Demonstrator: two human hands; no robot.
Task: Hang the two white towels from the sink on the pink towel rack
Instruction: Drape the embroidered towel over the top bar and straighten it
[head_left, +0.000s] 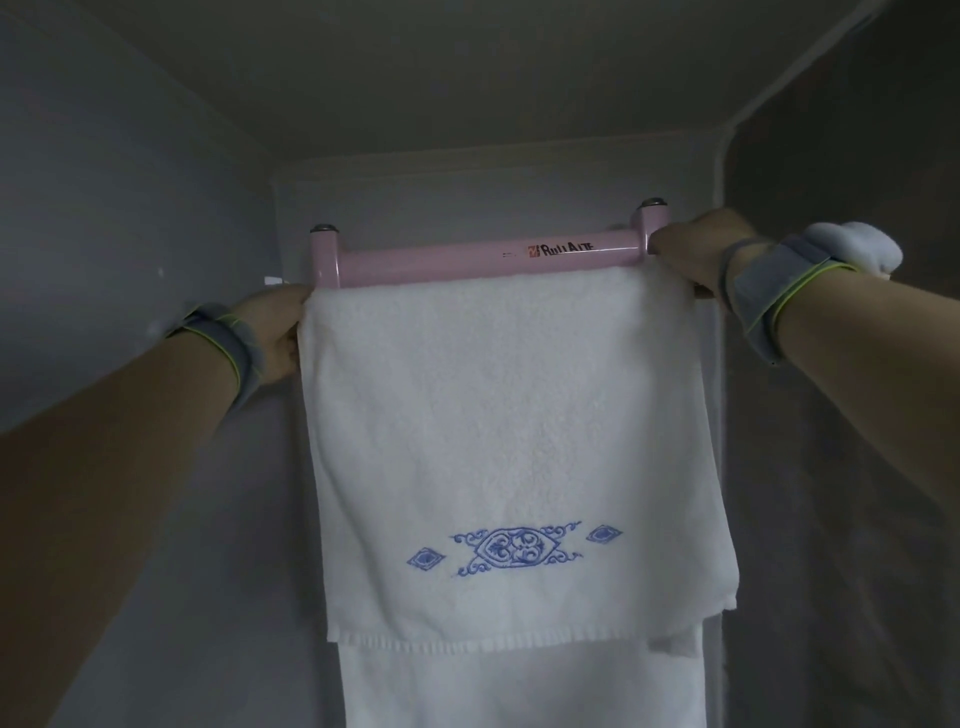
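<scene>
A pink towel rack (467, 260) is fixed high on the wall straight ahead. A white towel with blue embroidery (498, 447) hangs in front of and just below its bar. My left hand (278, 332) grips the towel's upper left corner. At the bar's right end my right hand (696, 249) holds the upper right corner. A second white towel (519, 686) hangs behind and below the first one, its lower part showing. A bit of white cloth (867, 249) shows beyond my right wrist.
Grey walls close in on the left (130, 208) and right (841, 467), and the ceiling (467, 78) is low above the rack. Both wrists wear grey bands with yellow-green trim.
</scene>
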